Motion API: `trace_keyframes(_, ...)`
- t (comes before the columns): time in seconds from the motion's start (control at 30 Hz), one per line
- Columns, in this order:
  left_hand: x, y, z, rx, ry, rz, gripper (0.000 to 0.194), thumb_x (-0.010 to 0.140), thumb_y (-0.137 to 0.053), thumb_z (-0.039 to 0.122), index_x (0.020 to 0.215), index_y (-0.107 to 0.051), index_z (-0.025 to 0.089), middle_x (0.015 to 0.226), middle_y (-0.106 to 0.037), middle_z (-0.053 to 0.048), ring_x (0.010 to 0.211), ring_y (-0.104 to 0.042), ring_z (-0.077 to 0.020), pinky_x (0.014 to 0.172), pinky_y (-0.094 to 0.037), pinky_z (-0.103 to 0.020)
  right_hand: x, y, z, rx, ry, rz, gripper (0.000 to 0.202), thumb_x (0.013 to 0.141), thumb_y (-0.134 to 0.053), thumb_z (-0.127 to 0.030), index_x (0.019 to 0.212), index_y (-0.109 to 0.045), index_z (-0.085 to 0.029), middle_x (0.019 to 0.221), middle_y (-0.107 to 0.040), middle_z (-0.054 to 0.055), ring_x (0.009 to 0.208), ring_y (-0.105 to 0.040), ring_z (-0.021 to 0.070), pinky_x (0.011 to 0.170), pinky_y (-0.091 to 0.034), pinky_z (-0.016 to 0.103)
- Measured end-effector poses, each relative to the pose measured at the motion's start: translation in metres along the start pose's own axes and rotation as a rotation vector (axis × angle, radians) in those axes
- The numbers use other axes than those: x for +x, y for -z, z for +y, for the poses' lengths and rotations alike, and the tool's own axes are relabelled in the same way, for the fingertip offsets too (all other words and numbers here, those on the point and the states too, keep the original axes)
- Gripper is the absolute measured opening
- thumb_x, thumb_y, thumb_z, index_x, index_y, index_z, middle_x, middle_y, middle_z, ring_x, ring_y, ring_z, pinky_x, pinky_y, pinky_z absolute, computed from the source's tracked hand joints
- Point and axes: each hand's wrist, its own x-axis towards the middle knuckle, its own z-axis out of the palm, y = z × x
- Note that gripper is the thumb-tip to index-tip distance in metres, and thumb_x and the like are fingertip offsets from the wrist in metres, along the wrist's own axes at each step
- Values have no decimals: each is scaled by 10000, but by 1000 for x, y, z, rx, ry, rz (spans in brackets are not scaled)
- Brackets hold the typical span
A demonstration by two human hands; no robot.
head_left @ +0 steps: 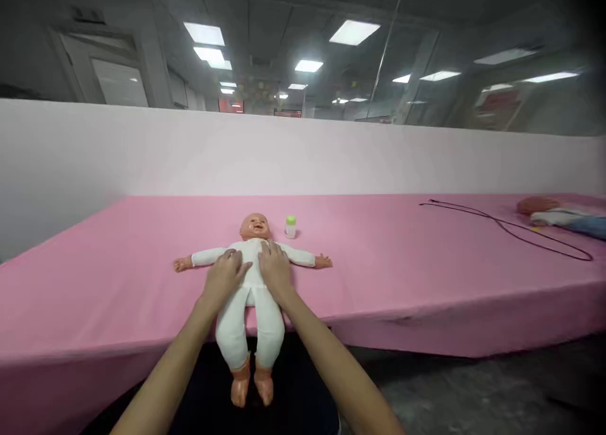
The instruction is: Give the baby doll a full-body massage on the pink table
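Bottle (pixel 290 227) beside doll's head (pixel 255 226)

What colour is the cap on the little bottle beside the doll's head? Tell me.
The bottle cap is lime green, as the head view shows.

The one view is taken from the head of the person. The camera looks forward and down, along the left forearm (pixel 173 365) and the right forearm (pixel 331 359), which come in from the bottom edge. The fingers (pixel 269 250) are at a moderate distance, a little below and to the left of the centre. Nearer than the fingers, it sees the feet (pixel 240 384) of the doll (pixel 253 264) from above. Beyond the fingers, it faces across the tabletop (pixel 379 252) to the low wall (pixel 284 157) and the ceiling lights (pixel 354 32). The view is wide, and reaches far to the right of the fingers.
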Motion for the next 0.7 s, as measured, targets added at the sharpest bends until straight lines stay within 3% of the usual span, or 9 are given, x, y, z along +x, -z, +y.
trace_keyframes(0.17,11,-3,2,-60,140,-64,262,1005,-604,361,1101,-708,142,1169,-744,-156,1098,-685,-299,867,-466,-359,4,-2,2,28,-9,-97,290,1098,-436,-253,1219,-666,-125,1246,-709,150,1153,-611,285,993,-439,392)
trace_keyframes(0.33,17,11,-1,-89,120,-94,284,993,-608,390,928,-752,154,955,-771,-128,896,-707,-278,757,-439,-350,16,5,7,109,-25,-118,253,1082,-480,-259,1116,-705,-147,1192,-722,136,1124,-611,269,966,-423,361)
trace_keyframes(0.47,31,10,-7,-50,128,-63,335,1009,-565,381,833,-746,161,919,-749,-127,856,-695,-272,719,-437,-345,27,6,18,187,-40,-125,272,1079,-472,-271,1209,-685,-163,1216,-715,124,1146,-605,261,962,-421,349)
trace_keyframes(0.57,45,-1,-13,-39,81,11,210,970,-633,300,1069,-739,148,1161,-727,-154,1072,-677,-291,863,-462,-345,30,-1,25,183,-117,-70,347,1080,-477,-326,1364,-604,-171,1358,-657,144,1247,-564,278,998,-406,363)
trace_keyframes(0.63,53,-11,-18,-93,69,-1,312,966,-643,271,1253,-676,151,1268,-708,-157,1183,-647,-288,939,-453,-342,31,-8,29,202,-124,-97,334,1084,-467,-349,1303,-637,-163,1320,-683,147,1232,-582,278,1002,-398,356)
trace_keyframes(0.7,59,-18,-23,-149,108,-63,328,973,-644,286,1271,-664,150,1272,-719,-157,1186,-652,-286,934,-455,-341,33,-13,32,219,-125,-116,312,1080,-475,-363,1188,-684,-160,1221,-725,145,1165,-617,276,978,-398,343)
